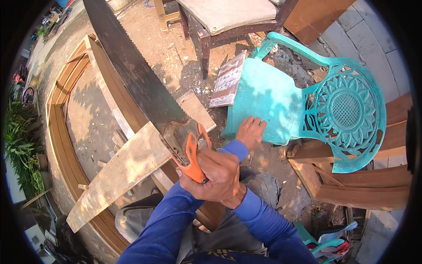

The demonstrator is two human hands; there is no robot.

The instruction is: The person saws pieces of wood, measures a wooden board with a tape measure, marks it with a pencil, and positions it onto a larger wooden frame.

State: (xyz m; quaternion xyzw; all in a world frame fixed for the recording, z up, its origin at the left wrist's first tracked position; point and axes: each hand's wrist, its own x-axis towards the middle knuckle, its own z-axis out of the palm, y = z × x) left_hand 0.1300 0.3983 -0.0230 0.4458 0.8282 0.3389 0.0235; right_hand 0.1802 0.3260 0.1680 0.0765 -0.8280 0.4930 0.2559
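Note:
My right hand (215, 176) is closed round the orange handle of a handsaw (140, 75). Its long dark blade points up and to the left, with the teeth along its right side. A pale, tapered wooden board (123, 169) lies beside the handle, across the brown wooden frame. Another stretch of pale board (195, 110) shows past the blade; I cannot tell whether the two are one piece. Passing beneath the right wrist, my left arm reaches rightward. My left hand (251, 132) rests, fingers extended, on the seat of a green plastic chair (263, 99).
The large curved wooden frame (66, 127) spans the left side. A cushioned wooden chair (233, 17) stands at the far side. On the green chair's left edge leans a worn pale panel (227, 81). More brown frames (360, 193) lie at right. Plants (22, 145) grow far left.

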